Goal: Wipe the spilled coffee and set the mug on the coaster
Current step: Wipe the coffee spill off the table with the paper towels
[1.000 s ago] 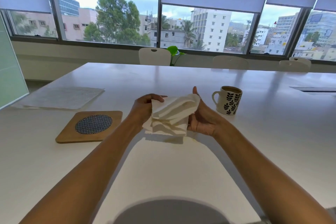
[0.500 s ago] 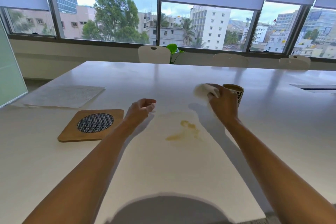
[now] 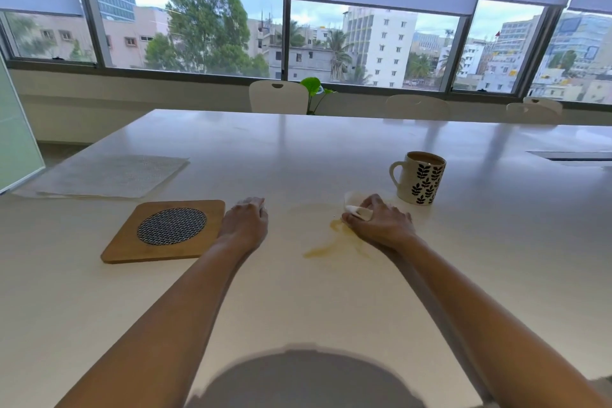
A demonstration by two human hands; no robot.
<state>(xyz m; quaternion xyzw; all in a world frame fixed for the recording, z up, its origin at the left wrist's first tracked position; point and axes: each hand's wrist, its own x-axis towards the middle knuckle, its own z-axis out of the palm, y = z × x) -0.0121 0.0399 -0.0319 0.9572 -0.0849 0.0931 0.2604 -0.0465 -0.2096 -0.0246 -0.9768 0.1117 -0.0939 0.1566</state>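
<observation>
I am sitting at a big white table (image 3: 331,149) that is stretching away toward a row of windows (image 3: 284,33), with pale chairs (image 3: 278,98) standing along its far edge. A textured mat (image 3: 109,175) is lying flat at far left. Just in front of it the wooden coaster (image 3: 165,230) is sitting bare, its dark woven disc facing up. My left hand (image 3: 245,222) is resting on the table just right of the coaster, fingers loosely curled and grasping nothing. My right hand (image 3: 381,223) is pressing a crumpled white cloth (image 3: 359,211) down at the spill's far right end, fingers clenched over it. The mug (image 3: 420,177), leaf-patterned and holding coffee, is standing upright just beyond that hand, well apart from the coaster. The spill (image 3: 331,247) is showing as thin amber streaks between my hands.
</observation>
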